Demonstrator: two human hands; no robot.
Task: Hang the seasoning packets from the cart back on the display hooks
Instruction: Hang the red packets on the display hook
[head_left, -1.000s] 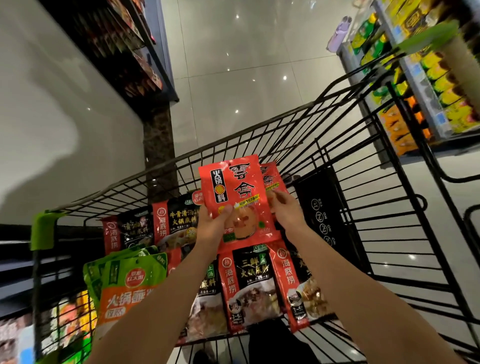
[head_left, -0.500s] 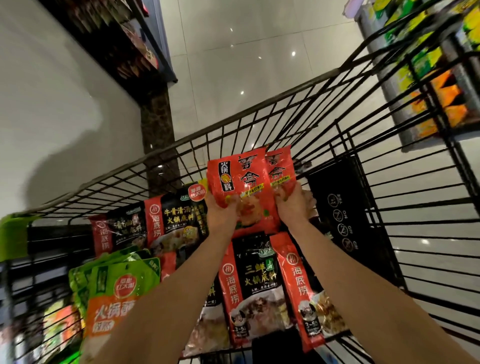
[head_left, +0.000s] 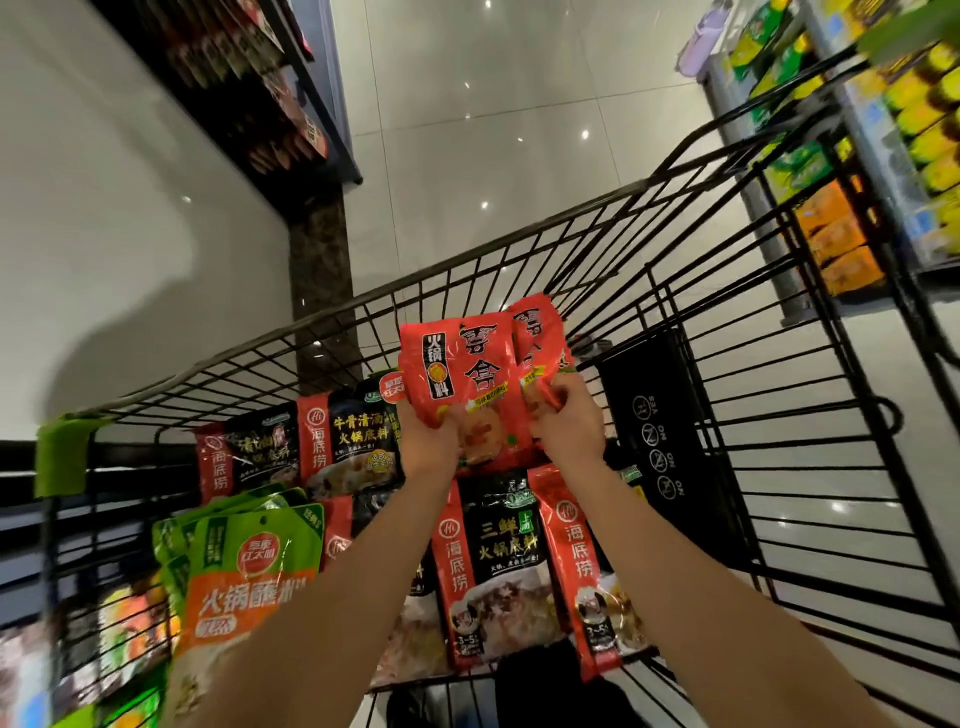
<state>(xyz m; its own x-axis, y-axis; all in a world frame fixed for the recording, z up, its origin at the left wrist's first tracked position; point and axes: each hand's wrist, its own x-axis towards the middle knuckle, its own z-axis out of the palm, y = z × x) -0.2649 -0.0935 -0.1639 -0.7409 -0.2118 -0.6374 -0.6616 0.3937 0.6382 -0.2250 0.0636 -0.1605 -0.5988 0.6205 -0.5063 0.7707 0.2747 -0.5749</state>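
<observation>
Head view shows each grip clamped on a red seasoning packet above the cart: the left hand (head_left: 427, 441) holds the front red packet (head_left: 467, 384) by its lower edge, the right hand (head_left: 569, 428) the rear red packet (head_left: 537, 343) just behind. No display hooks are plainly visible, so I would keep the two packets separated, tops upward, and lift them clear of the cart (head_left: 519, 249) rim and the black-and-red packets (head_left: 498, 561) lying below.
</observation>
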